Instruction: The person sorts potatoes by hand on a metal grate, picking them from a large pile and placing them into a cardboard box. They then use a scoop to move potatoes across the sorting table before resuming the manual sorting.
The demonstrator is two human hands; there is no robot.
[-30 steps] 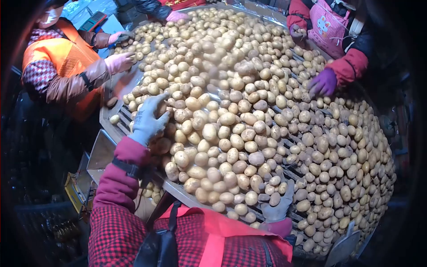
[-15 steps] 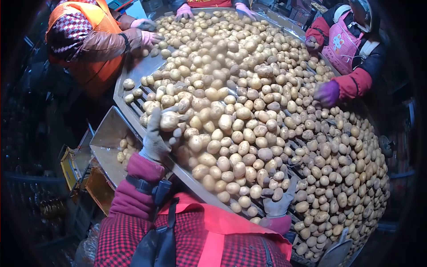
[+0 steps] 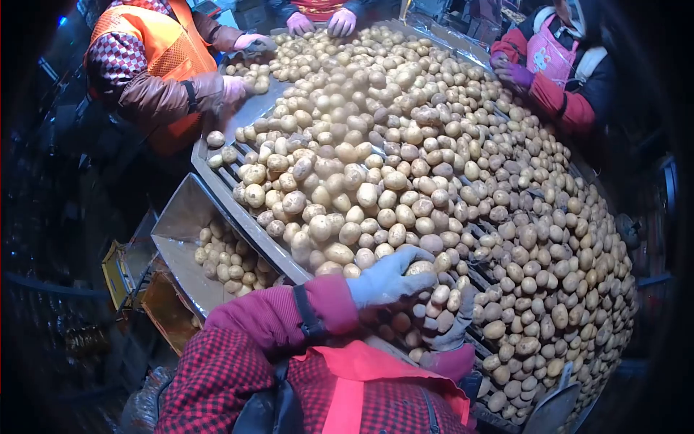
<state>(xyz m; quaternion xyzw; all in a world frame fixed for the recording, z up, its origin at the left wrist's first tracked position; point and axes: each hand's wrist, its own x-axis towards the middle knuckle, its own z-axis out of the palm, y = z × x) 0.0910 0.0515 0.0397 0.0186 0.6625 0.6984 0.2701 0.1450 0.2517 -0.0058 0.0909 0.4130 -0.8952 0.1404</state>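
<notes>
Both my hands wear grey gloves and are close together at the near edge of a heap of potatoes. My left hand reaches across from the left, with thumb and fingers curved around a pale potato. Just to its right, my right hand has its fingers bent up around a darker potato. More potatoes lie in the gap between the two hands, partly hidden by the gloves.
The heap lies on a slatted metal table with a raised rim. Below its left side, a metal chute holds potatoes. Co-workers with gloved hands stand at the far left, far side and right. A shovel-like blade is at lower right.
My left hand has moved from a potato at the left rim to beside my right hand. More potatoes show in the chute. The right co-worker's purple glove has drawn back.
</notes>
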